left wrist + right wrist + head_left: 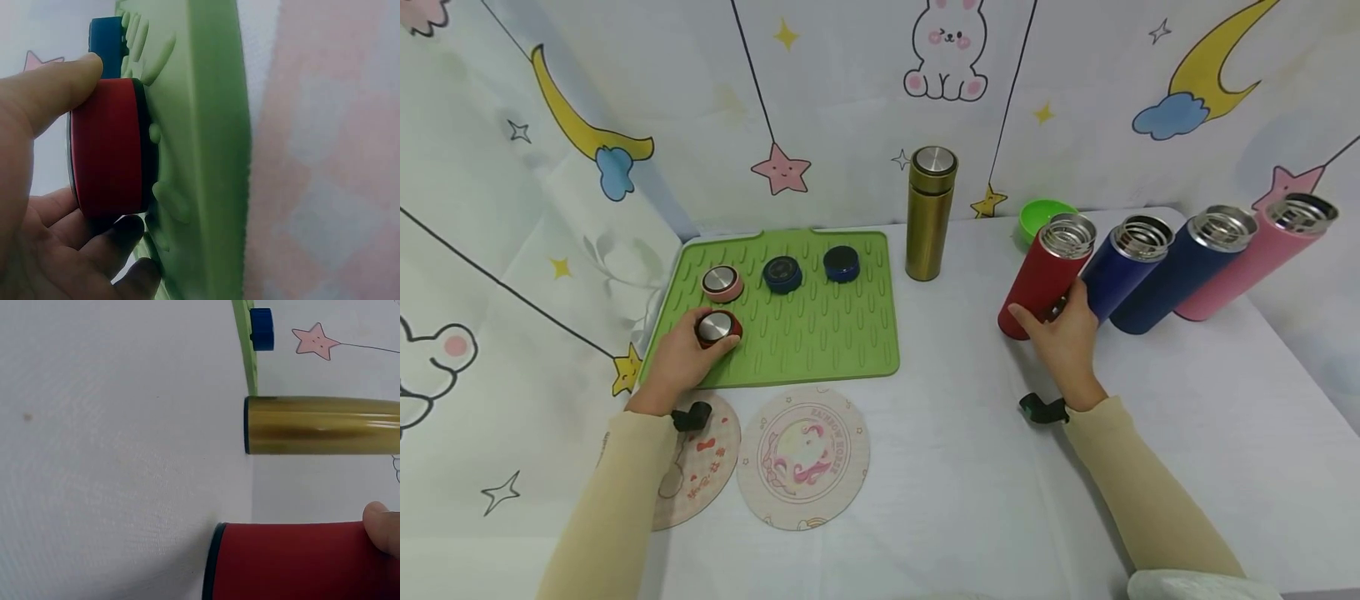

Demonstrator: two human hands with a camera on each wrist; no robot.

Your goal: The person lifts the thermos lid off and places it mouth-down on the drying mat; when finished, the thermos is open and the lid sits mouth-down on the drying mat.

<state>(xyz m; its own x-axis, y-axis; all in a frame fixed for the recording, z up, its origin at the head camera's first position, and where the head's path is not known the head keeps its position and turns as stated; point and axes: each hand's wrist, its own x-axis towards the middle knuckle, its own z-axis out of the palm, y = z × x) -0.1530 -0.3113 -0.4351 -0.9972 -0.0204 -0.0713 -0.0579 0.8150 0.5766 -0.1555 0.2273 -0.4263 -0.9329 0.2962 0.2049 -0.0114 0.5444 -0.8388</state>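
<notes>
With thumb and fingers on opposite sides, my left hand (681,354) pinches a red bottle lid (718,327) with a silver top. In the left wrist view this red lid (109,147) sits against the bumps of the green drying mat (805,354). My right hand (1063,342) grips the lower part of a red thermos bottle (1041,279), whose mouth is uncovered. The right wrist view shows the red bottle's base (281,562) on the white cloth; most of the fingers are hidden. Beside it stands a blue bottle (1112,279), also without a lid.
Farther right stand a navy bottle (1176,279) and a pink bottle (1243,271), both lidless. A gold bottle (928,229) with its lid on and a green bowl (1043,212) are behind. The mat bears a pink lid (722,285), navy lid (782,274) and blue lid (842,263). Round placemats (803,508) lie in front.
</notes>
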